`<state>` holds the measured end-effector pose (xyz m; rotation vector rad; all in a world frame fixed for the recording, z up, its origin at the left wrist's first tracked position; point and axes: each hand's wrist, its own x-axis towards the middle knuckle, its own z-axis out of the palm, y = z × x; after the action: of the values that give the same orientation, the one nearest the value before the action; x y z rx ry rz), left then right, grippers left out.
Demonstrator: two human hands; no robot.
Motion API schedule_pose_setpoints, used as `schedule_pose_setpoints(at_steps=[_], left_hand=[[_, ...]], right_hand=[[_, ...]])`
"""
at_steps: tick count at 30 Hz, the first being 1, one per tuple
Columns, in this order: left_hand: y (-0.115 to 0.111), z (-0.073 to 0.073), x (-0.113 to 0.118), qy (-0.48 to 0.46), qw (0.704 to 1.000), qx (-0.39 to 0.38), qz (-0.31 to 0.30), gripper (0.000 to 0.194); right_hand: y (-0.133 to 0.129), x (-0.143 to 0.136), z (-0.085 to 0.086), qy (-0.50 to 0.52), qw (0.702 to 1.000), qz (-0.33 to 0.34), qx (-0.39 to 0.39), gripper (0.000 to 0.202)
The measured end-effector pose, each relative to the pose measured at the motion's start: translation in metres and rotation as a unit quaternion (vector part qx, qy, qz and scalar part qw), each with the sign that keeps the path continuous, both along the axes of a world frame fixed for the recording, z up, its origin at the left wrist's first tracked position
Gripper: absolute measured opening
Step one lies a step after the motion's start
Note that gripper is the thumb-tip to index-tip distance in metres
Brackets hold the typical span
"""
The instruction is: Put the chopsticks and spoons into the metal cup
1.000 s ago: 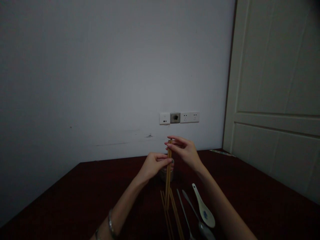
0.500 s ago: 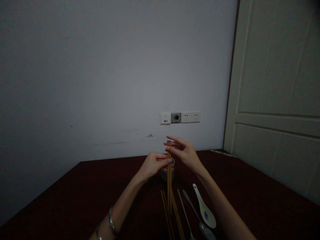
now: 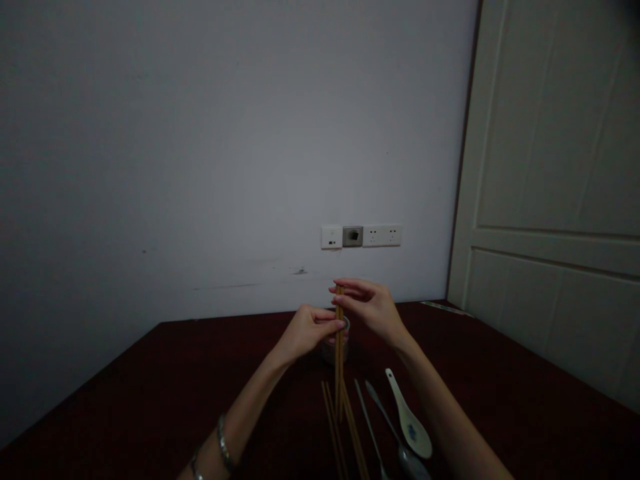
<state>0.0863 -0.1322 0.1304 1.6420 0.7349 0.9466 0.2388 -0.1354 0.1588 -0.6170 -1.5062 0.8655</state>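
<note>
A pair of wooden chopsticks stands upright in front of me, held over the dark red table. My left hand pinches them between thumb and fingers below their top ends. Higher up, my right hand has its thumb against the sticks and its fingertips at their tops. Behind the chopsticks is a round container, partly covered by my left hand. More chopsticks lie on the table below, beside another thin pair to their left.
Right of the chopsticks lie a thin metal utensil, a metal spoon and a white ceramic spoon with a blue mark. Wall sockets sit above the table's back edge. A pale panelled door stands at the right.
My right hand has come down slightly, and its fingertips now rest nearer the chopstick tops. The held chopsticks shifted a little; my left hand keeps its pinch.
</note>
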Motion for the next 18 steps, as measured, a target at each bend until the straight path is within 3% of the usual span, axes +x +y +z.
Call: schedule_pose_setpoints(at_steps=[11, 15, 18], left_hand=[[-0.002, 0.003, -0.001, 0.029, 0.999, 0.039, 0.013, 0.025], [0.0, 0.02, -0.005, 0.046, 0.994, 0.089, 0.035, 0.025], [0.011, 0.043, -0.007, 0.033, 0.99, 0.112, 0.075, 0.024]], right_hand=[[0.0, 0.0, 0.0, -0.004, 1.0, 0.019, 0.011, 0.036], [0.0, 0.01, 0.006, 0.0, 0.999, 0.029, 0.018, 0.059], [0.005, 0.029, 0.01, 0.02, 0.999, -0.027, 0.013, 0.058]])
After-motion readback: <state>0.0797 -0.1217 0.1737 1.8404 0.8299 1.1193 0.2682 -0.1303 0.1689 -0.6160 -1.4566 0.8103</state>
